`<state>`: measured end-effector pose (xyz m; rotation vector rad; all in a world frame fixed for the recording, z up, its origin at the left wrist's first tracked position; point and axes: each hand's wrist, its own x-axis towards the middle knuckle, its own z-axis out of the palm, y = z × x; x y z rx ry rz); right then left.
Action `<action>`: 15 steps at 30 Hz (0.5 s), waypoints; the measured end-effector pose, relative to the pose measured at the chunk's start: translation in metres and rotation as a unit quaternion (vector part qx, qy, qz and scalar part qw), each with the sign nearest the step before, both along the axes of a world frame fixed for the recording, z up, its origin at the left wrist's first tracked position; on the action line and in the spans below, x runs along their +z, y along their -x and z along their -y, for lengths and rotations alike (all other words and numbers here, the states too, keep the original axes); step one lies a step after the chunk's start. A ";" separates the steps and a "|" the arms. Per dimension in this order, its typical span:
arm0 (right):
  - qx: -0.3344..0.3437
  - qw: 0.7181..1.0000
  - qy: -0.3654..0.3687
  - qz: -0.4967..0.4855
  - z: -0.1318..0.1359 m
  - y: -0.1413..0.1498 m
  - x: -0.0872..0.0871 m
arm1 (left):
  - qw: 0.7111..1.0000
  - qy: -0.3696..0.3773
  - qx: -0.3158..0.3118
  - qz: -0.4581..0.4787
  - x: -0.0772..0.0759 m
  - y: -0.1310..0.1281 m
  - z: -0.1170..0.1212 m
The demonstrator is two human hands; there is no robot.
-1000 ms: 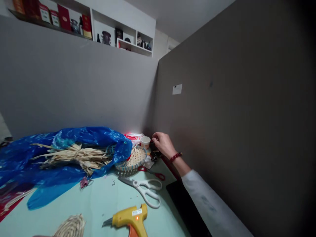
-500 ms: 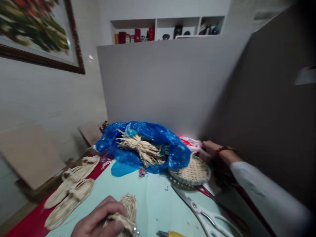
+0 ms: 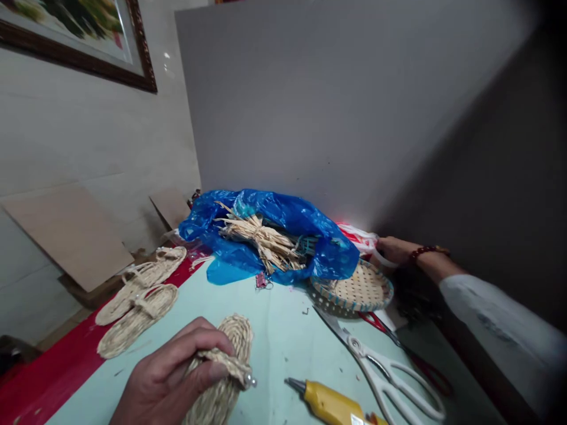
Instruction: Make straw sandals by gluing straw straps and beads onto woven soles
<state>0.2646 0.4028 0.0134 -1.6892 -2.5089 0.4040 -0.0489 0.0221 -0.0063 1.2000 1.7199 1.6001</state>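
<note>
My left hand (image 3: 177,369), low in the view, pinches the braided strap of a woven straw sandal (image 3: 237,336) between thumb and fingers. Shiny beads sit at the strap's end. Stretched to the far right, my right hand (image 3: 392,251) is closed beside a red and white plastic bag (image 3: 361,236), with a white curved band just under its fingers. What it grips is hard to make out. A yellow glue gun (image 3: 332,402) and white-handled scissors (image 3: 376,369) lie to the right of the sandal.
A finished-looking pair of straw sandals (image 3: 139,313) lies at left. A blue plastic bag (image 3: 319,221) holds a bundle of dried husks (image 3: 266,236). Before my right hand stand a round woven basket (image 3: 358,286) and red-handled scissors (image 3: 374,321). A grey panel (image 3: 287,106) closes off the back.
The view has tilted down, bringing more of the tabletop and the glue gun into sight. My left hand keeps its pinch on the sandal strap; my right hand stays by the red and white bag.
</note>
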 end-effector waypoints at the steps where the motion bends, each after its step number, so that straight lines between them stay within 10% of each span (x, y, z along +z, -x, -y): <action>1: 0.001 1.000 0.011 0.019 0.000 0.000 0.002 | 1.000 -0.002 0.003 -0.004 0.000 0.000 0.000; 10: -0.018 0.999 -0.042 -0.009 0.019 -0.003 0.053 | 0.999 -0.022 -0.032 -0.029 0.006 -0.002 0.004; 15: -0.005 0.975 -0.117 -0.191 0.099 0.017 0.082 | 0.996 -0.029 -0.049 -0.070 0.007 0.002 0.013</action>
